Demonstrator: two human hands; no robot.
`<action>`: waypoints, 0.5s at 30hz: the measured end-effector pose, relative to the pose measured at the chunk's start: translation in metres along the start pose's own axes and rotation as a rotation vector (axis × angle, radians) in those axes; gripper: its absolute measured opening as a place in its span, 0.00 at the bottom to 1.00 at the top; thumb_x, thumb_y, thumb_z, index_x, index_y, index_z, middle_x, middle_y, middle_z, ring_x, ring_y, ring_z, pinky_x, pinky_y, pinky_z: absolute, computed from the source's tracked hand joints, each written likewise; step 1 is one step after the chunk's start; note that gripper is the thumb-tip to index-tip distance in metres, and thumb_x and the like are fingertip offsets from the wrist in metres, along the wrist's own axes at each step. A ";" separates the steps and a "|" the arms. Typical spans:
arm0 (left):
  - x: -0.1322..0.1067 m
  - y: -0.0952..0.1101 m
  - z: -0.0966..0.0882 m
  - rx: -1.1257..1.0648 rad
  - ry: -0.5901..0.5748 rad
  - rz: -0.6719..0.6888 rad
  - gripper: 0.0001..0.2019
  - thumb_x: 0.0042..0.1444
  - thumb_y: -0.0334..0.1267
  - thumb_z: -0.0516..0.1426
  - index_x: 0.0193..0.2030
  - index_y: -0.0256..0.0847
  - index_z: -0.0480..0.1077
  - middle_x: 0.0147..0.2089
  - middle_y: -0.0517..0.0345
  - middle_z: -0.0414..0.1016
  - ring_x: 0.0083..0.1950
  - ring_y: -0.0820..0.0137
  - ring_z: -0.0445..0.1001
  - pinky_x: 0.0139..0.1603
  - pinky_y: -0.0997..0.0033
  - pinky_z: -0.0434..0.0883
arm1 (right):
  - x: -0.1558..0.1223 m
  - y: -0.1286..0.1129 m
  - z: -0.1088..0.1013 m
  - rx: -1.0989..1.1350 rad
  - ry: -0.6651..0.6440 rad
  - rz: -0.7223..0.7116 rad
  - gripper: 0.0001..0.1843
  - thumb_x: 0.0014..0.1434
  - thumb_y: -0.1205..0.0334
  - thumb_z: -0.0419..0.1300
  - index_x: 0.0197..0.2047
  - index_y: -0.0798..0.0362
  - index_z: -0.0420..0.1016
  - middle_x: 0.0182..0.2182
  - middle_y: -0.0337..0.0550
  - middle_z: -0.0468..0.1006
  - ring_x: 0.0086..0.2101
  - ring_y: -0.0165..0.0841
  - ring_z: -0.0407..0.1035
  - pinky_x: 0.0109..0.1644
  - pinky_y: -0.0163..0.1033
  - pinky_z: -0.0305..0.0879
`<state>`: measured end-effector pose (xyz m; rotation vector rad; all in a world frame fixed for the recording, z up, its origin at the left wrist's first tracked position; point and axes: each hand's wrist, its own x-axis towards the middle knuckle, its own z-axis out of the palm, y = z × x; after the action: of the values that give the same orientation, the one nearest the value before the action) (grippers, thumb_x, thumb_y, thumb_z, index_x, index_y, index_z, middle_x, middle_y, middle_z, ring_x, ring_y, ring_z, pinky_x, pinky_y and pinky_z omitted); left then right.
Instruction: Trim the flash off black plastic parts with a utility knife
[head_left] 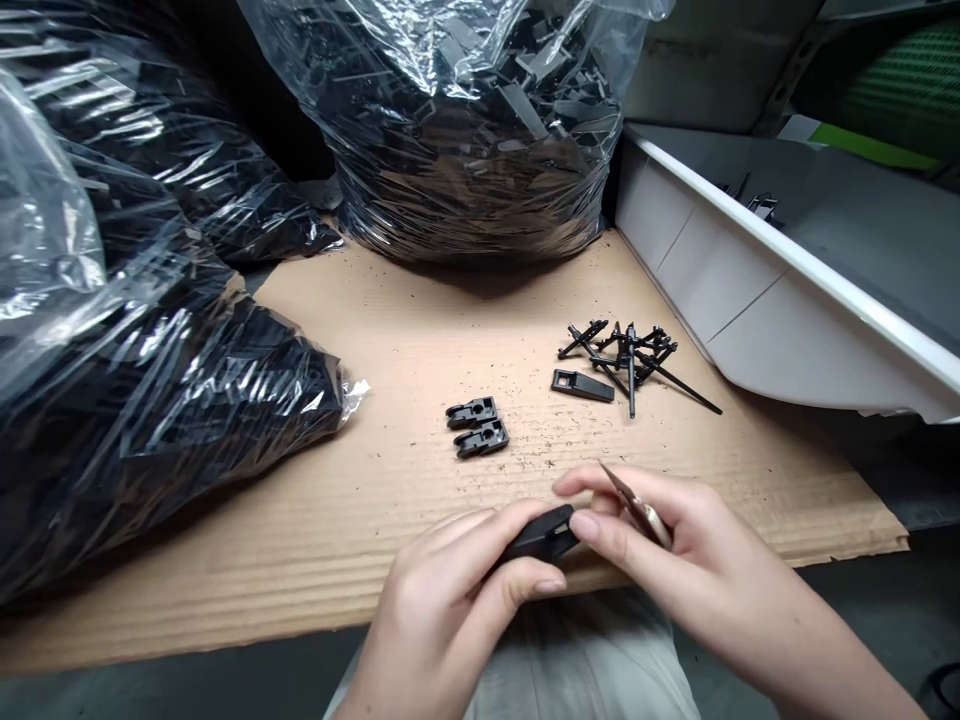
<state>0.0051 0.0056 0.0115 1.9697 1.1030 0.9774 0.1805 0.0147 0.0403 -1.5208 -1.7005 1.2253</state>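
My left hand is closed around a black plastic part, gripping it between thumb and fingers above the front edge of the cardboard. My right hand holds a small knife with a pointed blade, which slants up and to the left out of the palm. The right thumb touches the right end of the black part. Beyond my hands lie two black plastic pieces side by side. Farther right is a flat, tapered black piece with a square opening.
A tangle of thin black plastic sprues lies near a white-rimmed bin on the right. A clear bag full of dark parts stands at the back, and another bag covers the left. Dark crumbs dot the cardboard.
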 end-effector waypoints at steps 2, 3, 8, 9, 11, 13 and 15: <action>0.001 0.002 -0.002 -0.135 -0.007 -0.090 0.08 0.54 0.35 0.57 0.41 0.50 0.69 0.34 0.68 0.77 0.32 0.75 0.75 0.30 0.85 0.71 | -0.003 -0.002 0.001 0.049 -0.030 0.016 0.11 0.58 0.61 0.52 0.26 0.52 0.70 0.25 0.36 0.73 0.29 0.28 0.67 0.32 0.31 0.62; 0.001 0.002 -0.003 -0.198 -0.009 -0.143 0.08 0.54 0.35 0.57 0.41 0.51 0.68 0.33 0.68 0.77 0.29 0.76 0.74 0.28 0.86 0.70 | -0.004 -0.003 0.001 0.059 -0.022 0.024 0.13 0.59 0.61 0.51 0.24 0.53 0.68 0.23 0.36 0.71 0.28 0.28 0.66 0.31 0.31 0.61; 0.000 0.001 -0.003 -0.404 -0.027 -0.284 0.08 0.55 0.33 0.54 0.39 0.49 0.69 0.29 0.67 0.74 0.24 0.78 0.69 0.24 0.87 0.68 | -0.005 -0.007 0.004 0.168 -0.041 0.064 0.13 0.57 0.60 0.53 0.24 0.54 0.70 0.22 0.35 0.71 0.26 0.26 0.65 0.30 0.29 0.61; 0.000 0.001 -0.003 -0.424 -0.035 -0.304 0.07 0.55 0.32 0.54 0.39 0.49 0.69 0.29 0.66 0.73 0.25 0.78 0.69 0.24 0.87 0.68 | -0.005 -0.008 0.004 0.181 -0.052 0.072 0.12 0.57 0.59 0.54 0.24 0.54 0.70 0.22 0.34 0.70 0.26 0.26 0.65 0.29 0.28 0.61; 0.001 0.002 -0.004 -0.453 -0.056 -0.361 0.07 0.55 0.33 0.55 0.39 0.49 0.70 0.31 0.66 0.74 0.27 0.78 0.69 0.26 0.86 0.67 | -0.005 -0.008 0.003 0.157 -0.068 0.078 0.12 0.57 0.61 0.54 0.24 0.54 0.70 0.20 0.34 0.69 0.24 0.25 0.64 0.27 0.28 0.60; 0.001 0.002 -0.006 -0.466 -0.058 -0.419 0.06 0.53 0.34 0.57 0.38 0.48 0.71 0.34 0.65 0.74 0.30 0.77 0.70 0.29 0.85 0.68 | -0.006 -0.007 0.003 0.094 -0.073 0.035 0.13 0.57 0.63 0.53 0.23 0.54 0.71 0.19 0.33 0.69 0.23 0.25 0.65 0.25 0.27 0.61; 0.002 0.002 -0.006 -0.493 -0.010 -0.462 0.08 0.52 0.37 0.59 0.40 0.47 0.71 0.33 0.64 0.75 0.30 0.76 0.70 0.30 0.83 0.68 | -0.010 -0.005 0.006 0.011 0.042 -0.114 0.10 0.56 0.66 0.55 0.24 0.53 0.72 0.20 0.34 0.72 0.23 0.25 0.67 0.25 0.26 0.63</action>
<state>0.0012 0.0077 0.0168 1.2532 1.1138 0.8777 0.1749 0.0039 0.0433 -1.4128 -1.7252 1.1344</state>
